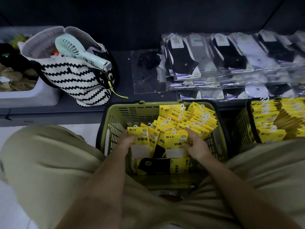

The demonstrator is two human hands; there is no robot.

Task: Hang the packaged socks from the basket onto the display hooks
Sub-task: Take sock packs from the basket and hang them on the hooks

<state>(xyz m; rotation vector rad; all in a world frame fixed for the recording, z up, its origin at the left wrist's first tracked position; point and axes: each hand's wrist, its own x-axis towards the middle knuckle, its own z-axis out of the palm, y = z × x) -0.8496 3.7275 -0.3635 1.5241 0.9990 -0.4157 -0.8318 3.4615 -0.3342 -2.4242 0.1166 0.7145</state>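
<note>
Slotted plastic basket (113,129), left hand (126,141), right hand (196,147) gripping flat card sock packs (195,120)

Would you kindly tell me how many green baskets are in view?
2: the near basket between the person's knees, and a second basket at the right edge, partly cut off; more may be hidden outside the frame.

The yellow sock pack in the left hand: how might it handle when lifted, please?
The yellow sock pack looks thin, so probably light. Its lower sock part likely flops; its white hook may snag neighbours.
</note>
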